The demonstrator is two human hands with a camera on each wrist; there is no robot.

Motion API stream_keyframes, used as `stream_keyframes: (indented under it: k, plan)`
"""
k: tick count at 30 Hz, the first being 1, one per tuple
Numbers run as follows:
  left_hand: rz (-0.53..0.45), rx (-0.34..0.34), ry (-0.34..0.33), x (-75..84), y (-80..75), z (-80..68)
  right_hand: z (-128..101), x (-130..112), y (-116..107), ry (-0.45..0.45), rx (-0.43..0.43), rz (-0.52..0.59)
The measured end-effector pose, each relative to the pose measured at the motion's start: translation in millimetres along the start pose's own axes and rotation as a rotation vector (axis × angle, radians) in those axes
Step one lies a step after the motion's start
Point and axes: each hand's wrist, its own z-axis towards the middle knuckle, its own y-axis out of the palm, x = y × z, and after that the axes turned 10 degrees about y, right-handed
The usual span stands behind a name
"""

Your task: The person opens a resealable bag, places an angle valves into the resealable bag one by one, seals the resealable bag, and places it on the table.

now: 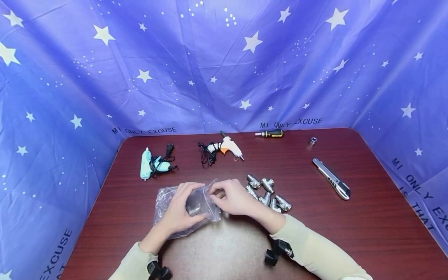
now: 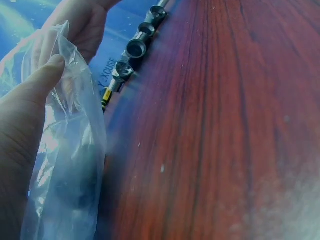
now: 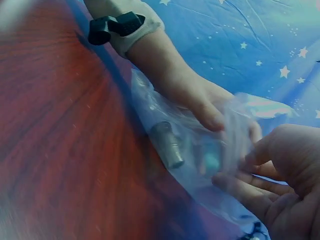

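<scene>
A clear plastic zip bag [image 1: 163,200] lies tilted between both hands above the table's front middle. My left hand [image 1: 180,210] grips it around its middle, with the thumb on the near side. At the bag's mouth, my right hand [image 1: 232,196] pinches the edge between thumb and curled fingers. Through the plastic, the right wrist view shows a metal pipe fitting [image 3: 168,145] inside the bag. Just right of the right hand, several silvery pipe fittings [image 1: 268,185], some T-shaped, lie in a loose group, partly hidden by that hand and forearm.
Behind the hands on the dark red table [image 1: 297,241] lie a light blue glue gun [image 1: 145,165] and a white-and-orange glue gun [image 1: 231,147], both with black cords. Farther right are a screwdriver [image 1: 273,133], a small metal socket [image 1: 313,140] and a utility knife [image 1: 331,179].
</scene>
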Motion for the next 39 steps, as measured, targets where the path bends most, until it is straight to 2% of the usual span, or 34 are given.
stream_keyframes:
  k: [3,7,12,14,18,23,30,34,37,39]
  plan:
    - [-0.005,-0.004,0.002,-1.0,0.3,-0.6,-3,4,-17,0.012,0.013,-0.017]
    - [-0.008,-0.008,0.01,-3.0,0.9,-1.0,-3,16,-44,0.011,0.08,-0.112]
    - [-0.011,-0.041,0.035,-7.2,1.4,-2.4,-4,38,-74,-0.006,0.178,-0.376]
    - [-0.013,-0.061,0.059,-10.3,0.5,-3.7,-6,47,-81,-0.015,0.192,-0.476]
    - [-0.021,-0.113,0.106,-19.3,-5.8,-7.0,-7,59,-86,-0.028,0.181,-0.562]
    - [-0.02,-0.185,0.104,-28.4,-18.8,-9.3,-4,63,-86,-0.036,0.172,-0.566]
    - [0.004,-0.237,0.016,-23.1,-28.8,-10.0,0,65,-88,0.022,0.136,-0.509]
    - [0.02,-0.213,-0.041,-12.5,-26.5,-5.8,0,61,-89,0.071,0.181,-0.452]
    - [0.013,-0.179,-0.078,-5.3,-24.7,-2.2,-1,51,-89,0.06,0.206,-0.382]
    - [0.007,-0.163,-0.094,-1.5,-24.2,-0.6,-2,41,-88,0.036,0.189,-0.321]
